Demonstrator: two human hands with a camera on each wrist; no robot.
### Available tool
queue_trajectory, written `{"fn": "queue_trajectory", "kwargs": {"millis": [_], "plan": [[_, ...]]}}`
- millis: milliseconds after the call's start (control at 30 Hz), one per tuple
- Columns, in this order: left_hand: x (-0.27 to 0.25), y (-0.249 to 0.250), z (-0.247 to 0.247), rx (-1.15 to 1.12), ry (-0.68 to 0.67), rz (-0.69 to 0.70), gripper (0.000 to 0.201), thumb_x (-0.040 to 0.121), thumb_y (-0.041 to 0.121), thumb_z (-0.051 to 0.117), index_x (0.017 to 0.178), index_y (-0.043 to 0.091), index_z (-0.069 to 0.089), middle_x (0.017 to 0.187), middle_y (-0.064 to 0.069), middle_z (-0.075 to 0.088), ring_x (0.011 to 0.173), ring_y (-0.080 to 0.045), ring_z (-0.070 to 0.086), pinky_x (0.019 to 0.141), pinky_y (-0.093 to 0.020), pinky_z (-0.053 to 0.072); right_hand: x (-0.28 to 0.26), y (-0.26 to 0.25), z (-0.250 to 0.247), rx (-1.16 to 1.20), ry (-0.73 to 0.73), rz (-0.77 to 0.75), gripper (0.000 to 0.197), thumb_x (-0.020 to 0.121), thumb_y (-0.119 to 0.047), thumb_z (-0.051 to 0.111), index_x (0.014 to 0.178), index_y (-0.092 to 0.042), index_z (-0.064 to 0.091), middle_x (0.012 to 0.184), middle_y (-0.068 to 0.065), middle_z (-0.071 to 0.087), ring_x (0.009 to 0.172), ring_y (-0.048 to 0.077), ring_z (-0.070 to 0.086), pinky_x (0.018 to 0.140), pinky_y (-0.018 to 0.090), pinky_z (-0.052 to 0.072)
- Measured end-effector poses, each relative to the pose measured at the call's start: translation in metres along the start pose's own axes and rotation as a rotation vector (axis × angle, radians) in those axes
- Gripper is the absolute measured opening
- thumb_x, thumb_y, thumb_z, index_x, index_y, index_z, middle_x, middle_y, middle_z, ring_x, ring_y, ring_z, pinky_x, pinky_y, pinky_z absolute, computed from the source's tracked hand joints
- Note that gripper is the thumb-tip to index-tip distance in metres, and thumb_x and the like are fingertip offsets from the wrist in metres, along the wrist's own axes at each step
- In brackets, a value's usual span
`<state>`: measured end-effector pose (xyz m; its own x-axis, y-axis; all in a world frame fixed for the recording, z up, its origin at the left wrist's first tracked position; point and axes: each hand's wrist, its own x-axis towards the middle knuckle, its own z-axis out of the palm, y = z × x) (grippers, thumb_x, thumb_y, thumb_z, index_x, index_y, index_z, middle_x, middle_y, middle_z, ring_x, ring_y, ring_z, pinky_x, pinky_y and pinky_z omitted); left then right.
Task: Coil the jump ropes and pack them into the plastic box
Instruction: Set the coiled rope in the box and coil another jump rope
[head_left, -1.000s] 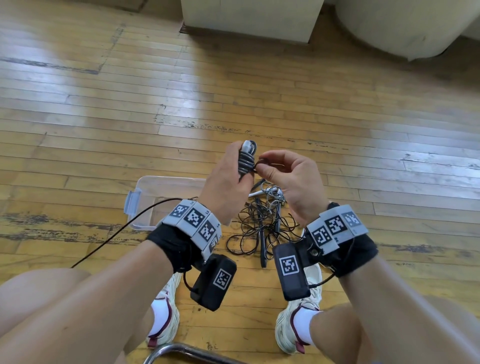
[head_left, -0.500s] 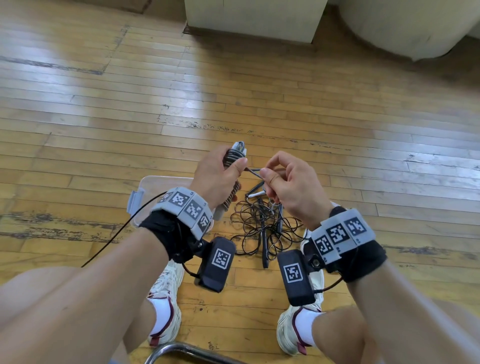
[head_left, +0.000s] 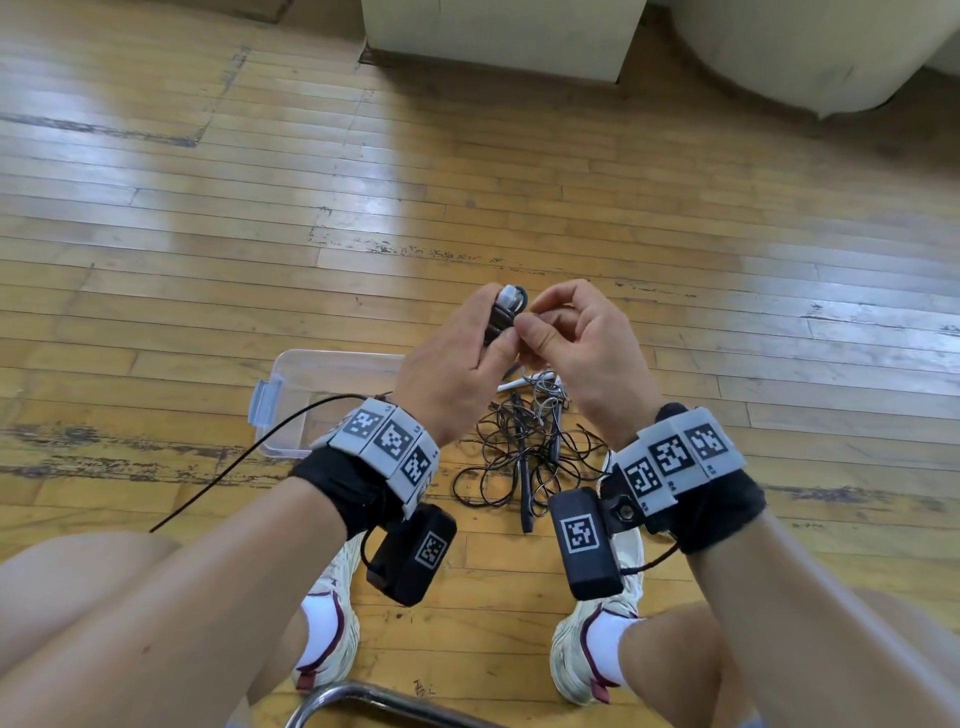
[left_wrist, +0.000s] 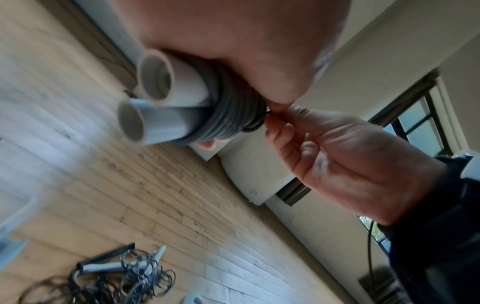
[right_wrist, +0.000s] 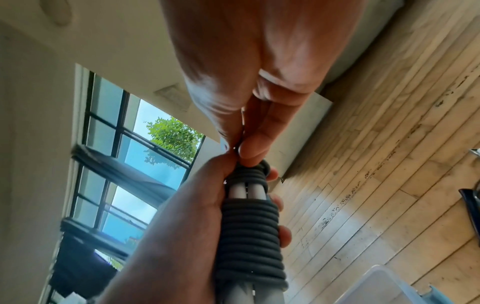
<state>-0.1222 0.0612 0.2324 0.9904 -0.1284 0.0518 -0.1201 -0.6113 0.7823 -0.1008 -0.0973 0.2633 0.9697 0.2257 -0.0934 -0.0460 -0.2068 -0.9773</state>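
My left hand (head_left: 457, 358) grips a coiled jump rope (head_left: 505, 307), dark cord wound tightly round its two pale grey handles (left_wrist: 166, 115). In the right wrist view the wound cord (right_wrist: 250, 232) runs in many turns along the handles. My right hand (head_left: 571, 338) pinches the loose cord end (left_wrist: 267, 112) between thumb and fingers at the top of the coil. On the floor below lies a tangled pile of jump ropes (head_left: 524, 447). The clear plastic box (head_left: 291, 395) sits on the floor under my left wrist, partly hidden.
Worn wooden floorboards stretch all round. A cream cabinet base (head_left: 498, 36) and a rounded pale block (head_left: 810, 47) stand at the far edge. My knees and white shoes (head_left: 587, 649) frame the pile. A metal chair bar (head_left: 363, 701) shows at the bottom.
My right hand has closed in on the top of the coil, drawing the cord end tight against the handles. The left hand has turned the bundle more upright.
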Motion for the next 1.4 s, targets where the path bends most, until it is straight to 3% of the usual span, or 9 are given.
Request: {"fn": "queue_trajectory", "kwargs": {"millis": [167,367,500,700,800,967,1133,1267,1400], "plan": [[-0.002,0.003,-0.005,0.007,-0.002,-0.028,0.054,0.095,0.048,0.032,0.143,0.023,0.038,0.119,0.007,0.057,0.096,-0.013,0.055,0.079,-0.036,0.045,0.001,-0.001,-0.002,-0.009,-0.109,-0.043,0.019,0.094,-0.003,0.065,0.111,-0.005,0.056,0.091,0.011,0.067,0.08,0.019,0.065,0.076,0.032,0.058],[-0.002,0.003,-0.006,0.132,0.018,-0.012,0.036,0.103,0.049,0.041,0.13,0.026,0.044,0.102,0.012,0.058,0.082,-0.012,0.055,0.065,-0.03,0.039,0.003,0.001,-0.002,-0.032,0.001,-0.094,0.017,0.093,-0.001,0.067,0.108,-0.009,0.066,0.092,0.014,0.073,0.084,0.033,0.069,0.076,0.033,0.059],[-0.002,0.002,-0.005,0.218,0.028,-0.009,0.04,0.101,0.055,0.039,0.123,0.022,0.047,0.091,0.013,0.052,0.074,-0.012,0.05,0.055,-0.021,0.031,0.004,0.004,-0.003,-0.103,0.007,-0.063,0.022,0.091,-0.006,0.071,0.109,-0.011,0.059,0.086,0.005,0.074,0.081,0.026,0.072,0.079,0.036,0.06],[-0.003,0.001,-0.004,0.168,0.072,-0.02,0.032,0.103,0.047,0.044,0.118,0.019,0.047,0.078,0.018,0.046,0.066,-0.003,0.047,0.055,-0.019,0.029,0.003,0.0,-0.002,-0.002,0.066,-0.069,0.015,0.088,-0.005,0.074,0.103,-0.006,0.072,0.086,0.009,0.076,0.073,0.021,0.071,0.073,0.03,0.059],[-0.003,0.002,-0.005,0.139,0.091,-0.021,0.029,0.103,0.042,0.046,0.119,0.018,0.046,0.078,0.019,0.047,0.067,0.001,0.047,0.055,-0.02,0.03,0.001,-0.003,0.001,0.22,0.047,0.015,0.016,0.088,-0.002,0.07,0.103,-0.006,0.073,0.09,0.01,0.076,0.073,0.017,0.068,0.072,0.023,0.058],[-0.003,0.004,-0.009,0.116,0.077,0.043,0.02,0.103,0.037,0.049,0.114,0.02,0.046,0.077,0.02,0.046,0.065,0.002,0.046,0.055,-0.019,0.03,0.003,-0.008,-0.002,0.662,-0.008,0.326,0.028,0.074,-0.006,0.072,0.102,-0.004,0.068,0.088,0.011,0.071,0.068,0.013,0.066,0.062,0.016,0.056],[-0.005,0.002,-0.008,0.132,0.045,0.117,0.022,0.102,0.037,0.051,0.115,0.018,0.049,0.078,0.019,0.045,0.065,0.002,0.047,0.054,-0.017,0.029,0.006,-0.007,-0.007,0.598,-0.066,0.4,0.015,0.074,-0.01,0.074,0.086,-0.01,0.065,0.086,0.007,0.068,0.068,0.014,0.062,0.061,0.017,0.055],[-0.004,0.002,-0.005,0.1,0.044,0.098,0.026,0.102,0.038,0.051,0.118,0.018,0.051,0.084,0.015,0.051,0.067,0.001,0.048,0.056,-0.016,0.031,0.007,-0.007,-0.008,0.55,-0.079,0.398,0.016,0.075,-0.01,0.072,0.087,-0.008,0.063,0.086,0.007,0.064,0.07,0.013,0.06,0.064,0.018,0.052],[-0.004,0.007,-0.005,0.059,0.029,0.098,0.03,0.101,0.037,0.053,0.124,0.018,0.052,0.092,0.009,0.057,0.072,-0.01,0.051,0.06,-0.02,0.037,0.007,-0.009,-0.011,0.532,-0.134,0.398,0.012,0.08,-0.009,0.067,0.088,-0.005,0.059,0.089,0.01,0.063,0.077,0.016,0.059,0.069,0.024,0.055]]}}
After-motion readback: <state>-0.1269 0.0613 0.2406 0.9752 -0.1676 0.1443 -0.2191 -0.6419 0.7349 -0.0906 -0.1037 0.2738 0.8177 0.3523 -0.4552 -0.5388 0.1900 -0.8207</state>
